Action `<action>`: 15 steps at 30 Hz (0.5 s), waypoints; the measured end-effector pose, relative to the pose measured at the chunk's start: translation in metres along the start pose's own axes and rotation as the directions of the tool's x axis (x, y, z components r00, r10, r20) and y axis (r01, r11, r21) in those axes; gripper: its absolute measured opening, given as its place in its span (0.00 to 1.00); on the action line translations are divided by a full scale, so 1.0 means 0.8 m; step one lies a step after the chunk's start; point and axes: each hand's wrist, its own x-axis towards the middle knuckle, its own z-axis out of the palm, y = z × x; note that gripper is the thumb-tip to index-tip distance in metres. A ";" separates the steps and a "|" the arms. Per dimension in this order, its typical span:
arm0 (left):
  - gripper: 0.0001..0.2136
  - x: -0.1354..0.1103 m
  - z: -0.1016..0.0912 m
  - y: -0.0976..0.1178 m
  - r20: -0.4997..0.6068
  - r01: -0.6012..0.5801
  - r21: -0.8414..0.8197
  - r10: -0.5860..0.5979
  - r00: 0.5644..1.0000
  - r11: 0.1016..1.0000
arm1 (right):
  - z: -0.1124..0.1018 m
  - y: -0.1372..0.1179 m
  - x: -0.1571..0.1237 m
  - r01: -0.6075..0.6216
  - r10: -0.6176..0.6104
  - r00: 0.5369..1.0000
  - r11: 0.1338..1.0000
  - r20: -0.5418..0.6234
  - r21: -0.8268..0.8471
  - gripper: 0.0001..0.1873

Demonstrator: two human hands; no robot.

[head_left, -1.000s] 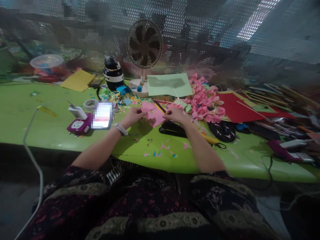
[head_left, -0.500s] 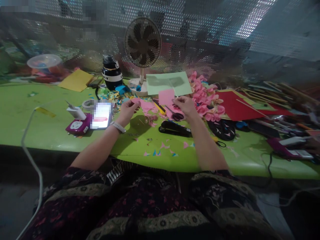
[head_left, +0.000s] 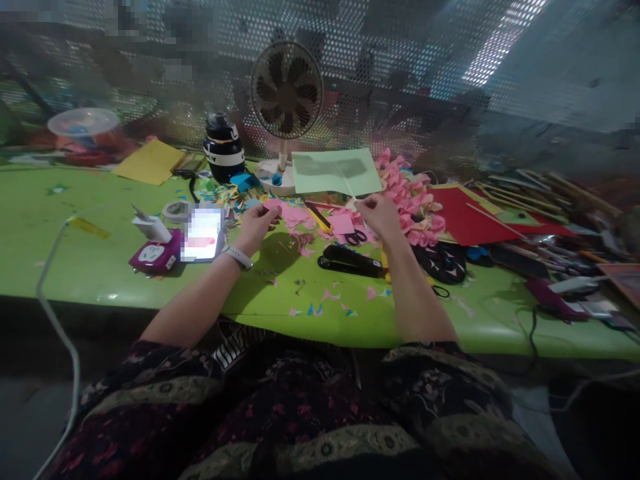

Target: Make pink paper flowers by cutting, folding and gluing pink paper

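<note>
My left hand [head_left: 258,227], with a pale band on its wrist, is closed above the paper scraps, its fingertips beside a pink paper piece [head_left: 273,203]. Whether it grips that piece is unclear. My right hand [head_left: 380,215] is closed too, fingertips together near a small pale bit too small to name. Just left of it, a pink paper square [head_left: 343,224] lies by the dark scissors [head_left: 356,237]. Between my hands lie a yellow-and-black cutter [head_left: 319,217] and pink paper pieces [head_left: 296,213]. A black stapler [head_left: 350,261] rests nearer me.
A fan [head_left: 287,93] and a dark bottle [head_left: 223,150] stand at the back, near a light green sheet [head_left: 335,170]. Pink paper petals [head_left: 413,200] heap at right. A lit phone [head_left: 203,233] and purple power socket [head_left: 156,252] are left. Scraps [head_left: 320,310] lie near the front edge.
The pink square that was raised at my right hand's fingertips now lies lower, by the scissors. My right hand has let it go. My left hand has hardly moved.
</note>
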 end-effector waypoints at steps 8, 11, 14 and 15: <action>0.11 0.003 -0.006 -0.008 0.212 0.086 0.581 -0.252 0.944 0.810 | 0.064 -0.096 0.016 0.613 -0.469 0.699 0.782 0.541 -0.114 0.21; 0.16 0.003 -0.009 -0.009 0.257 -0.087 0.779 -0.189 0.948 0.621 | 0.092 -0.113 0.032 0.632 -0.425 0.670 0.756 0.609 -0.168 0.25; 0.21 0.005 -0.012 -0.007 0.253 -0.175 0.862 -0.105 0.962 0.476 | 0.106 -0.117 0.044 0.615 -0.393 0.678 0.767 0.622 -0.185 0.17; 0.23 0.006 -0.013 -0.006 0.252 -0.190 0.870 -0.079 0.965 0.454 | 0.108 -0.117 0.047 0.604 -0.389 0.690 0.774 0.610 -0.190 0.14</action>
